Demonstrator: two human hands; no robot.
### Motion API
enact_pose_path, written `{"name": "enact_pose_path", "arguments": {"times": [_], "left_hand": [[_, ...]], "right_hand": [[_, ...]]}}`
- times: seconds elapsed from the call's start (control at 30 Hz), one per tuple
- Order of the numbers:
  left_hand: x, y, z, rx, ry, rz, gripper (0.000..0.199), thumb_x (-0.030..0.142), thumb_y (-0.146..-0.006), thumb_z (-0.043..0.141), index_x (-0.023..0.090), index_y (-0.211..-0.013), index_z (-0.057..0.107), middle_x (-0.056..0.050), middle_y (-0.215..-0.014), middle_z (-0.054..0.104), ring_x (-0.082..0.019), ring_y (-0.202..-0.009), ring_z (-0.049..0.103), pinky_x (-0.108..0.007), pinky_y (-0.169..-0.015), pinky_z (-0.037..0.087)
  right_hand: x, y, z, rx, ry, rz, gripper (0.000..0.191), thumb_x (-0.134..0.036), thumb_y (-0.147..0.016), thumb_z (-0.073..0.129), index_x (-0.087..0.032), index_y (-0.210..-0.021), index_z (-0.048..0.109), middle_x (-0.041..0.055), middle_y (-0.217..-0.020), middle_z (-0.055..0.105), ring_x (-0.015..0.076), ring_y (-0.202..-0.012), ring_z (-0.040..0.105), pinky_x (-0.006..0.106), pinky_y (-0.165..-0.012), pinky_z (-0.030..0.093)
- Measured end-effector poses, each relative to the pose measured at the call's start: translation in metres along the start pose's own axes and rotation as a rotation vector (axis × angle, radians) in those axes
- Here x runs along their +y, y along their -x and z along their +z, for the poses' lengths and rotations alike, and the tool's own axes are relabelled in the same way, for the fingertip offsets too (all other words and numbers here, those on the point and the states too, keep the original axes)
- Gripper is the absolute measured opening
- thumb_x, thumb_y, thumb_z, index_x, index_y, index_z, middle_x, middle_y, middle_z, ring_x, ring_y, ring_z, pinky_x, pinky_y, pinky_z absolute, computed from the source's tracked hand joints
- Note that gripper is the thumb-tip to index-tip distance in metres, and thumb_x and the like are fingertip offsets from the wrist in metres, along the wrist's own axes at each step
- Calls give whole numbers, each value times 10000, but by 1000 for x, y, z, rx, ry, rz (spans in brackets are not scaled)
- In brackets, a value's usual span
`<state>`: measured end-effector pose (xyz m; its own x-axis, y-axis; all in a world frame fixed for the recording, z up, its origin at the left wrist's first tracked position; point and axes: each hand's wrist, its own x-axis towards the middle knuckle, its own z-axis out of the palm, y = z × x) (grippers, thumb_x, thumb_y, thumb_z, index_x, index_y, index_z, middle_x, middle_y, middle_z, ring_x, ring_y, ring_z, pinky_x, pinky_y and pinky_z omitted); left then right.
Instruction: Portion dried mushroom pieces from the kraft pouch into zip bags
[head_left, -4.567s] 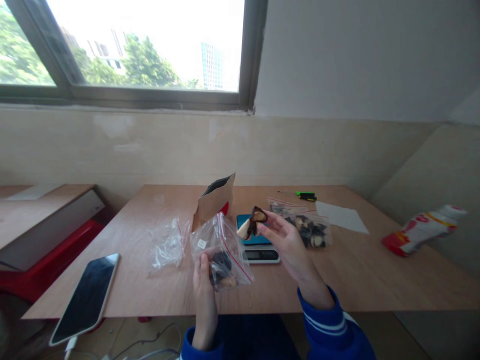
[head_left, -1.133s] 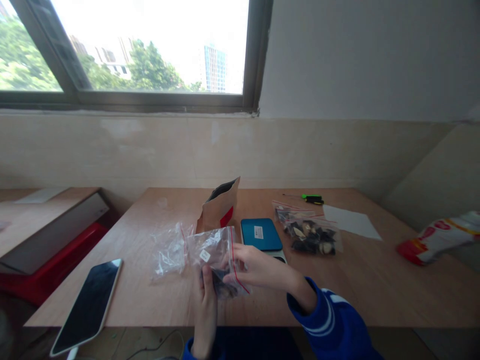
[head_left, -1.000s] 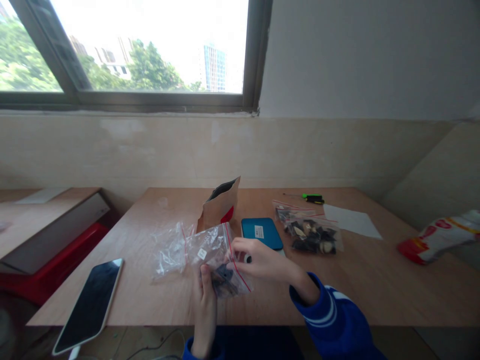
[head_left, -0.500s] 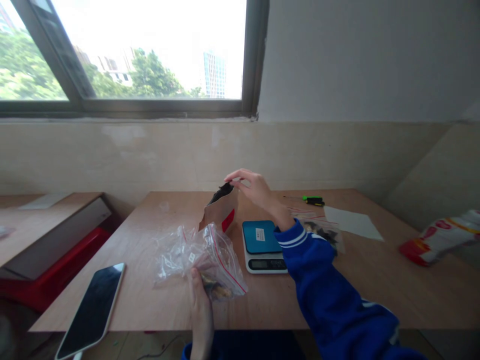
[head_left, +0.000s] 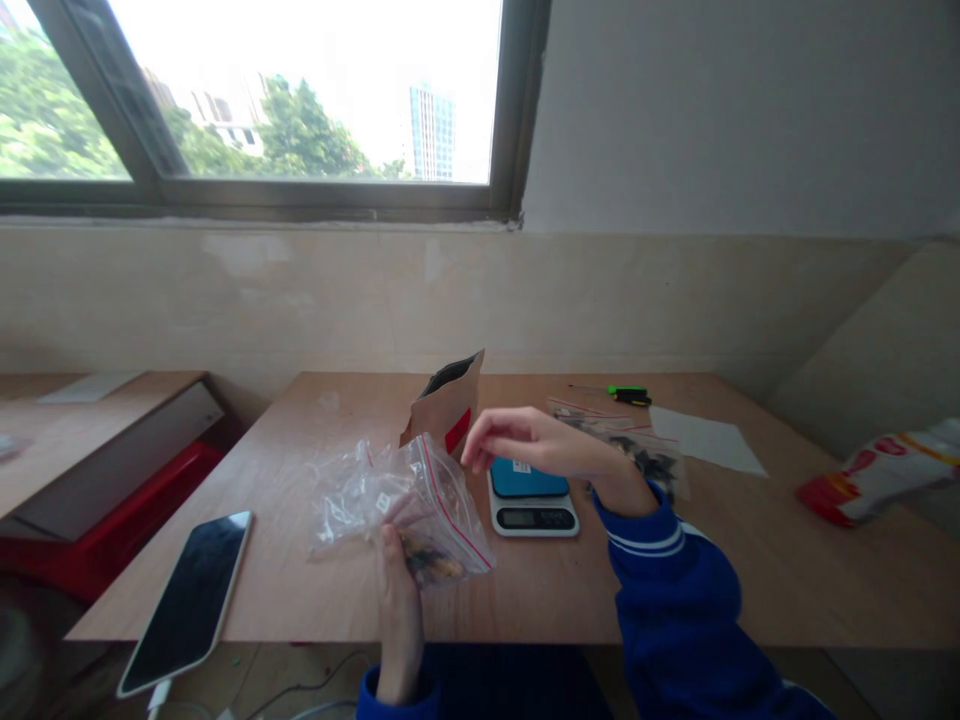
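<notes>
My left hand (head_left: 401,590) grips a clear zip bag (head_left: 461,510) with a red seal line, its thumb pressed on the front. Brown and dark dried pieces (head_left: 431,562) lie in its lower part. Just above and right of this bag hovers my right hand (head_left: 525,440), palm down, with fingers loosely bent and apart. No item shows at its fingertips. Behind it stands a brown paper pouch (head_left: 439,415) with a red label, its mouth gaping and dark inside. A kitchen scale (head_left: 534,518) with a blue top lies partly under the right hand.
More crumpled clear plastic (head_left: 337,500) lies left of the held bag. A phone (head_left: 191,595) with a cable overhangs the front left edge. Filled zip bags (head_left: 656,460), screwdrivers (head_left: 630,395), white paper (head_left: 705,438) and a red-and-white bottle (head_left: 877,475) are at the right.
My right hand has left the paper pouch's mouth and come down toward me, near the zip bag. The dark piece at its fingertips no longer shows. The left hand keeps its grip.
</notes>
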<state>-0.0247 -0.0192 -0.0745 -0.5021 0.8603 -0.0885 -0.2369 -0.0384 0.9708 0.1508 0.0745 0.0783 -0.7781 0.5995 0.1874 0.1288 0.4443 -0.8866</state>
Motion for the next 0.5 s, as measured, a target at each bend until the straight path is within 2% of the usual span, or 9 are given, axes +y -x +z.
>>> {"name": "enact_pose_path", "arguments": {"times": [0.07,0.13,0.23,0.33,0.5], "left_hand": [[-3,1,1,5,-19,-6,629,713,-819,410,197,-1074,661,-78,-1190,680,-247,-1200,569,-424,-1103,352],[-5,4,2,-16,-26,-41,657,734,-794,424,184,-1059,665,-91,-1145,699,-268,-1163,595,-449,-1077,384],[-4,8,5,-73,-21,-55,695,749,-775,435,165,-1082,653,-114,-1129,705,-283,-1133,617,-447,-1024,445],[-1,10,8,-74,-16,-8,745,763,-756,444,162,-1160,618,-135,-1245,649,-280,-1215,563,-411,-1046,430],[-1,9,9,-80,-32,-35,775,743,-775,441,137,-1237,582,-152,-1311,603,-285,-1263,519,-388,-1053,423]], "right_hand": [[4,5,12,-159,59,78,189,-154,-913,465,-132,-977,641,54,-940,682,129,-862,637,254,-773,510],[11,6,26,-213,163,130,189,-113,-878,502,-129,-992,652,53,-939,687,131,-841,632,234,-744,500],[22,4,47,-202,210,151,201,-153,-847,589,-150,-1036,657,32,-935,690,128,-794,632,210,-689,492],[26,-1,65,-178,183,123,219,-236,-862,613,-175,-1068,658,14,-913,691,120,-776,635,204,-693,489],[28,-7,79,-113,144,93,154,-257,-879,601,-179,-995,666,8,-859,689,125,-793,636,228,-751,489]]}}
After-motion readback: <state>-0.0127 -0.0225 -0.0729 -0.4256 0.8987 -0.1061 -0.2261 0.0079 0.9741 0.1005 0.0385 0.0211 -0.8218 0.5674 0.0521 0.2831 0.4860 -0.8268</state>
